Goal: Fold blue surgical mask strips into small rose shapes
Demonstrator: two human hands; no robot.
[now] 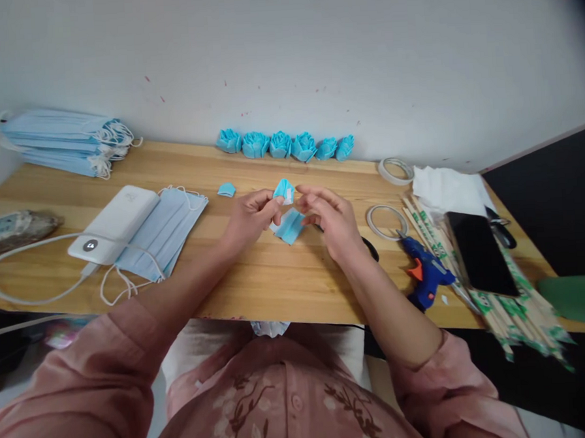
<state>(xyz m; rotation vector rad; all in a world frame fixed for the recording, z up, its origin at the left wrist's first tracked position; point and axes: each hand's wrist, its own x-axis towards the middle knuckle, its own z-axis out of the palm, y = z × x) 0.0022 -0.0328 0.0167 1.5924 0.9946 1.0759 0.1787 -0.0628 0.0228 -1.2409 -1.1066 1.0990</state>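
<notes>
My left hand (253, 218) is closed, pinching a small folded blue piece of mask fabric (284, 189) that has a whitish patch on its front. Just right of that piece is my right hand (329, 217), its fingers curved and apart, with nothing visible between them. Below the two hands a blue square of mask fabric (289, 226) lies on the wooden table (256, 283). A smaller folded blue piece (226, 190) rests to the left of my left hand. Along the wall stands a row of several blue fabric flowers (280, 144).
At left are a stack of masks (63, 141), a white power bank (116, 225) with its cable, and loose masks (168, 229). To the right lie tape rolls (387, 222), a blue glue gun (428, 267), wrapped chopsticks (435, 228), a black phone (481, 253) and white tissue (450, 188).
</notes>
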